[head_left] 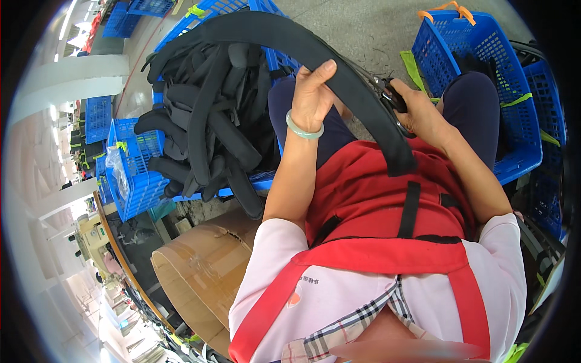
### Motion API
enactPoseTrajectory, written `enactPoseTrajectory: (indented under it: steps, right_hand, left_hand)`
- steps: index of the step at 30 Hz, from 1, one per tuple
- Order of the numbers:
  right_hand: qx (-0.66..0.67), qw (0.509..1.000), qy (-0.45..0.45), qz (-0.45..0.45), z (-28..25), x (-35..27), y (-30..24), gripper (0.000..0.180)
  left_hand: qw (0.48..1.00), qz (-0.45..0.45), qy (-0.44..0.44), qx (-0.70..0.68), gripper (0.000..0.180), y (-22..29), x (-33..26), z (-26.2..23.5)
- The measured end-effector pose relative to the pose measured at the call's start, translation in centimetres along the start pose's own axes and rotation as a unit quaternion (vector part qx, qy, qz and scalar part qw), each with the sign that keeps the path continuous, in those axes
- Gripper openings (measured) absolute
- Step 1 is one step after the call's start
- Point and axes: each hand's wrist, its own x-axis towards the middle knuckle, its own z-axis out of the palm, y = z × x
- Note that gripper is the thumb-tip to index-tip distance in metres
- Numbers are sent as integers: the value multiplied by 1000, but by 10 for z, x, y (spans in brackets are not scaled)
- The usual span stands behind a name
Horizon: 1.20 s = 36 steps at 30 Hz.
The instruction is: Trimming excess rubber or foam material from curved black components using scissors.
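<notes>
A long, curved black padded strap [254, 29] arches across my lap, its near end lying against my red apron. My left hand [313, 97] grips the strap around its middle, thumb on top and the other fingers mostly hidden beneath. In my right hand [420, 115], closed at the strap's right edge, is a pair of scissors [394, 97] with dark handles. The blades are largely hidden by the strap, so I cannot tell whether they touch it. To the left, a heap of similar black padded straps [200, 109] fills a blue crate [266, 181].
On the right stands a blue crate [514, 136] with dark items inside and an orange tie on its rim. A cardboard box [200, 260] sits close on my left. More blue crates [130, 172] and a sewing machine [91, 239] are farther left.
</notes>
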Motion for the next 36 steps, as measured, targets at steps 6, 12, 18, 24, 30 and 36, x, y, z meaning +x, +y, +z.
enactPoseTrajectory:
  steps: [6, 12, 18, 24, 30, 36]
  right_hand:
    - [-23, 999, -11, -45, 0, 4, -7, 49]
    - [-8, 996, -82, 19, -16, -1, -28, 54]
    - [-33, 999, -40, -14, -5, 0, -12, 50]
    - [-52, 997, -18, -47, 4, 3, -9, 40]
    - [-57, 997, 13, -50, 7, 7, -5, 31]
    - [-31, 999, 13, 8, -1, 5, -8, 26]
  left_hand:
    - [1000, -1, 16, -2, 14, -4, -5, 11]
    - [999, -3, 38, -28, 14, 2, -5, 6]
    - [1000, -7, 18, -7, 16, -6, -8, 14]
    - [999, -12, 29, -11, 15, -3, -10, 11]
    - [1000, -17, 15, -2, 16, -5, -10, 8]
    - [999, -15, 28, 4, 15, -2, -8, 7]
